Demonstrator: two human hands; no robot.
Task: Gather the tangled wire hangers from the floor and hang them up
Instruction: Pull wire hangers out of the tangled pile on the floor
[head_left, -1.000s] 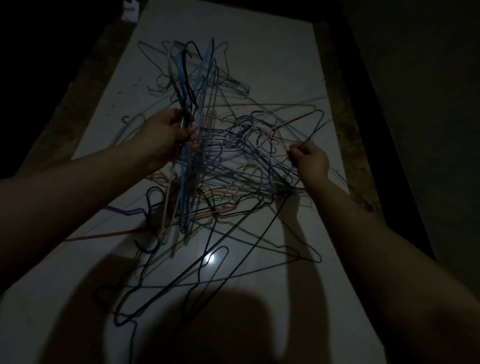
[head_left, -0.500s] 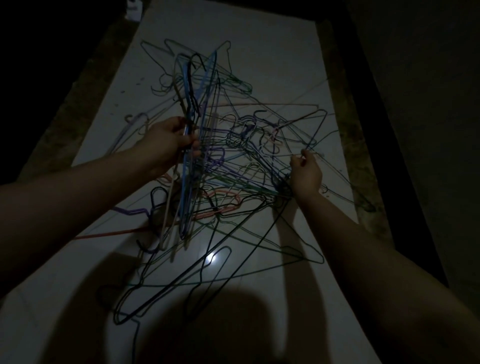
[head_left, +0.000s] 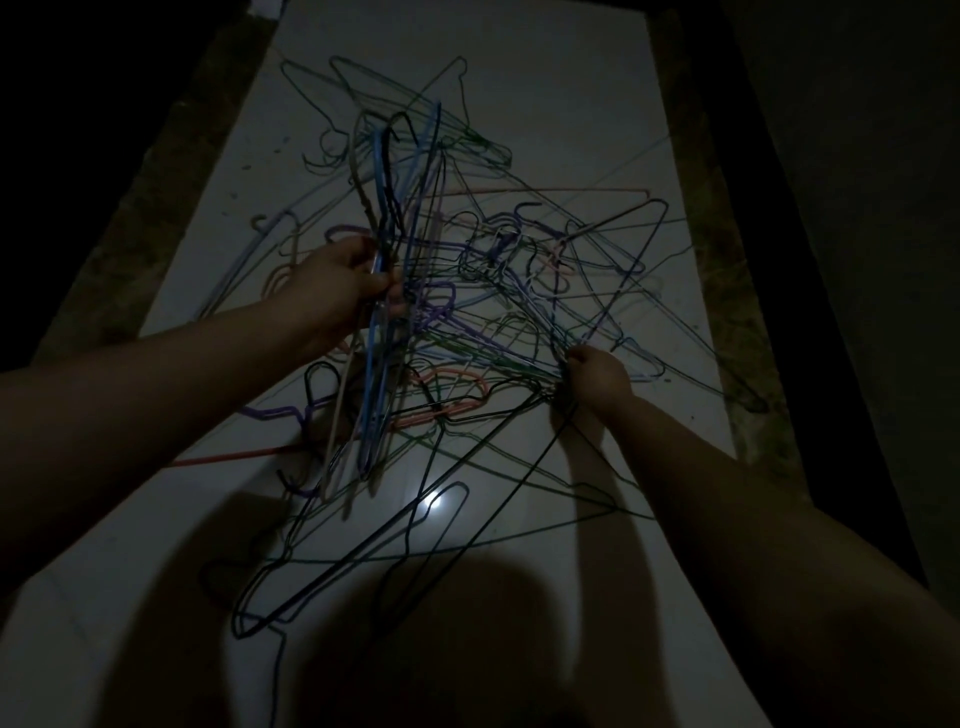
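Note:
A tangle of coloured wire hangers (head_left: 498, 291) lies spread over a white floor tile (head_left: 545, 104) in dim light. My left hand (head_left: 337, 283) grips a gathered bundle of hangers (head_left: 395, 208), blue, black and grey, held upright on edge above the pile. My right hand (head_left: 595, 371) is down at the right side of the tangle, fingers curled into the wires there; which wire it pinches is hard to tell. A pink hanger (head_left: 452, 400) and a red wire (head_left: 228, 457) lie among the dark ones near me.
Dark mottled floor strips (head_left: 727, 260) border the white tile on both sides, with a black band (head_left: 779, 208) further right. A lamp's bright reflection (head_left: 434, 501) shows on the tile. My shadow covers the near floor.
My right hand has dropped lower and nearer, from the thin wires at mid right into the denser crossing of wires. The left hand's bundle has stayed roughly in place.

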